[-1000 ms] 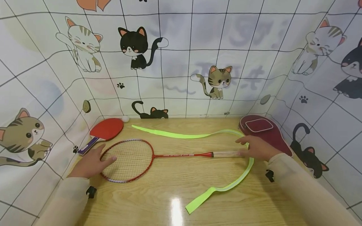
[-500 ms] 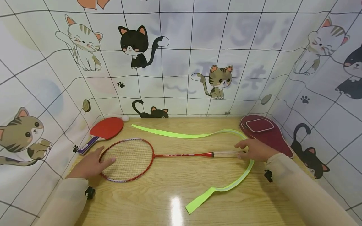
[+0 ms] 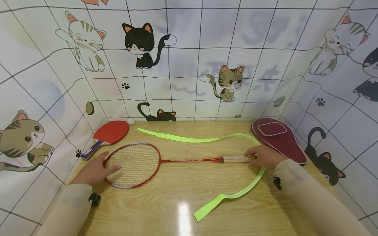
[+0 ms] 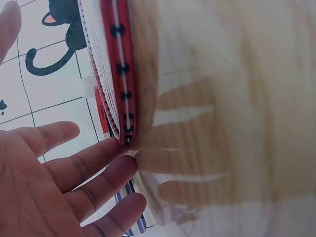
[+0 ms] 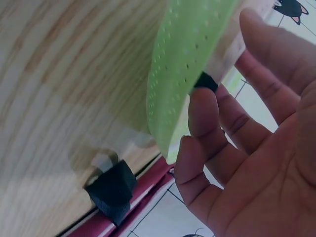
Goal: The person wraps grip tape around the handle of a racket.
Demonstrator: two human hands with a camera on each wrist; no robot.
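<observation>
A red-framed badminton racket (image 3: 182, 160) lies across the wooden table, its strung head to the left and its pale handle to the right. My left hand (image 3: 95, 169) is at the outer rim of the head, fingers extended and relaxed; in the left wrist view the fingertips (image 4: 123, 168) are right at the frame's edge. My right hand (image 3: 262, 156) has thumb and bent fingers about the handle's end. A long neon-yellow strip (image 3: 189, 140) curves round that end, and in the right wrist view this strip (image 5: 180, 74) covers part of the handle (image 5: 229, 57).
A red table tennis bat (image 3: 112, 132) and a white ball (image 3: 131, 121) sit at the back left. A maroon bat case (image 3: 283, 141) lies at the back right, behind my right hand. Cat-printed cloth walls (image 3: 189, 59) enclose the wooden table (image 3: 147, 209) on three sides.
My right hand has shifted slightly left along the handle, its thumb and fingers closing in about it. The left hand and the racket have stayed in place. The view has tilted slightly.
</observation>
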